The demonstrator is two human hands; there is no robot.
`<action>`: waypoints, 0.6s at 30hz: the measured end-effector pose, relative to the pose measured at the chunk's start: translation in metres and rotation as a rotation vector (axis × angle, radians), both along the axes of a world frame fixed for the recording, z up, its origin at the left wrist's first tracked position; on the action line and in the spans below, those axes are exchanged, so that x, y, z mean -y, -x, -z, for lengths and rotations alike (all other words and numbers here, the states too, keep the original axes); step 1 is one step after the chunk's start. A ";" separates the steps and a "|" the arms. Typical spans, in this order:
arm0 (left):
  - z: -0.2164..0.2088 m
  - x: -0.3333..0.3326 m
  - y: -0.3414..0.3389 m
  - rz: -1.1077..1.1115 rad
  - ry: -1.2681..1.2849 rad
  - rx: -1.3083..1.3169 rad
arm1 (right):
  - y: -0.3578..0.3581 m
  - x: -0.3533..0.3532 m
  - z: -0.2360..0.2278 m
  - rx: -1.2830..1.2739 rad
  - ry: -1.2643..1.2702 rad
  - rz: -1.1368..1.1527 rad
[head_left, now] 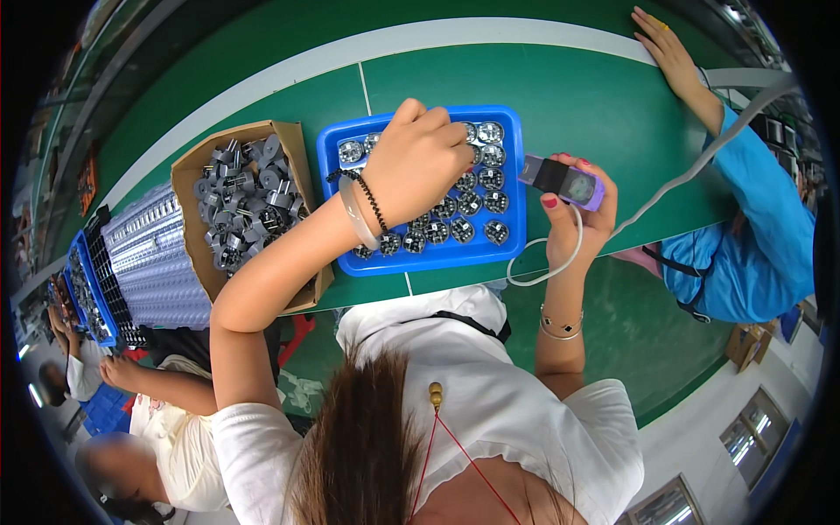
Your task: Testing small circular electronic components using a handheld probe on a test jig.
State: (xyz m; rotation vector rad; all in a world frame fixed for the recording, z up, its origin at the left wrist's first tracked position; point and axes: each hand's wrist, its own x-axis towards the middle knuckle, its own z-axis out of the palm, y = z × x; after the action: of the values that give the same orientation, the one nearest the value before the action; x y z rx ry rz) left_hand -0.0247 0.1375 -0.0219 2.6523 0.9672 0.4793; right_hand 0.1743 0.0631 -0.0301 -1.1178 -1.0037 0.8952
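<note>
My left hand (422, 162) is over a blue plastic tray (518, 206), its fingers curled closed with the knuckles up. Whatever those fingers hold, if anything, is hidden under the hand. Small round silvery parts (496, 232) stand in rows in the tray, some covered by my hand and wrist. To the right of the tray, my right hand (588, 219) grips a small purple handheld device (579, 185) with a little display, a black band and a greyish end pointing at the tray. A white cord loop (525, 282) hangs by that hand.
A cardboard box (194, 188) of grey pronged plug parts (249, 188) stands left of the tray. Beyond it are stacked clear plastic trays (149, 245). A grey cable (691, 171) crosses at right. A co-worker's hand (669, 52) rests on the green table (595, 105).
</note>
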 end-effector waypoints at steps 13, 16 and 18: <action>-0.009 0.008 0.005 0.081 0.053 0.088 | -0.003 0.009 0.003 0.256 -0.003 -0.161; -0.005 0.010 0.005 0.154 0.071 0.064 | -0.004 0.009 0.003 0.368 -0.014 -0.236; -0.007 0.011 0.006 0.176 0.022 0.068 | -0.002 0.010 0.002 0.411 -0.009 -0.269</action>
State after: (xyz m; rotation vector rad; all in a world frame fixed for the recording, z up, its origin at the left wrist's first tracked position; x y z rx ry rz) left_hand -0.0303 0.1266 -0.0147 2.6522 0.7072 0.5106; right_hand 0.1766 0.0534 -0.0321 -1.2044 -1.5226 0.8887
